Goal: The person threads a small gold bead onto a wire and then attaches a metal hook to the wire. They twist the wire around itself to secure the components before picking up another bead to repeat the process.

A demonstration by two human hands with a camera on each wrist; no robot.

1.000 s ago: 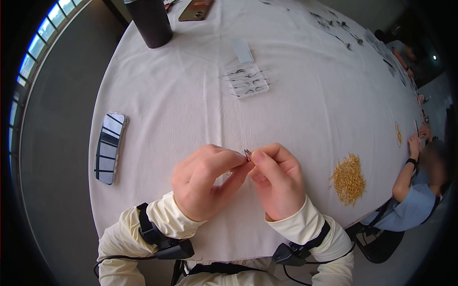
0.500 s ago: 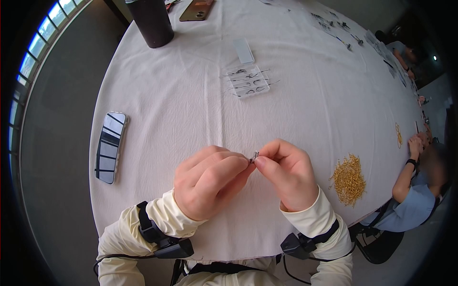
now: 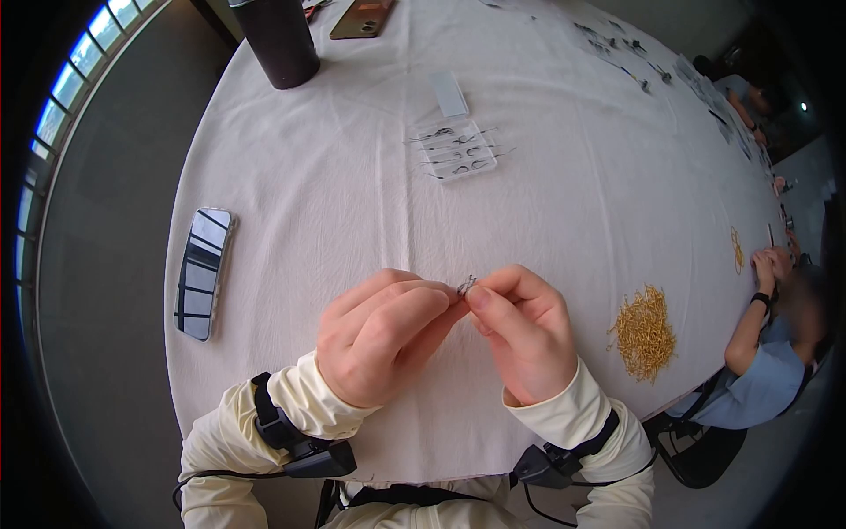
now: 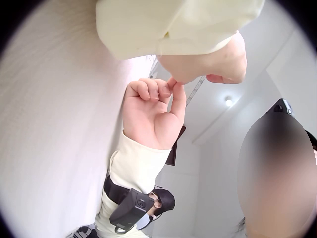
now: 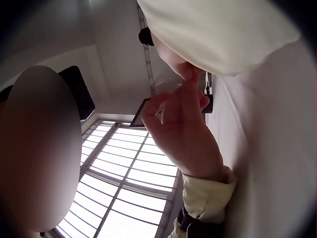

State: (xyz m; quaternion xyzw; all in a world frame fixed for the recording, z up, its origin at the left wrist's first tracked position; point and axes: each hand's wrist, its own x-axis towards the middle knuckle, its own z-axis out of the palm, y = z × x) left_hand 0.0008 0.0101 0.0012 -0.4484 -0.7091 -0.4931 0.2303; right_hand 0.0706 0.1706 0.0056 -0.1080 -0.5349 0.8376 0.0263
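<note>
Above white tablecloth (image 3: 352, 194), left hand (image 3: 379, 335) and right hand (image 3: 524, 331) pinch one tiny dark metal clasp (image 3: 465, 285).

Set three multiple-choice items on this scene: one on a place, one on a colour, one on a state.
1. Where does the flat glossy smartphone lie?
A. on a chair
B. on the white tablecloth, out past the left hand
C. on the floor

2. What colour is the loose heap of small metal parts?
A. red
B. blue
C. gold

3. How is the tiny grey metal piece held?
A. pinched between the fingertips of the left hand and the right hand
B. lying untouched on the cloth
C. resting on the smartphone

Key:
1 B: it lies flat on the cloth at the person's left.
2 C: the heap is golden yellow.
3 A: both hands' fingertips meet on it above the cloth.
</note>
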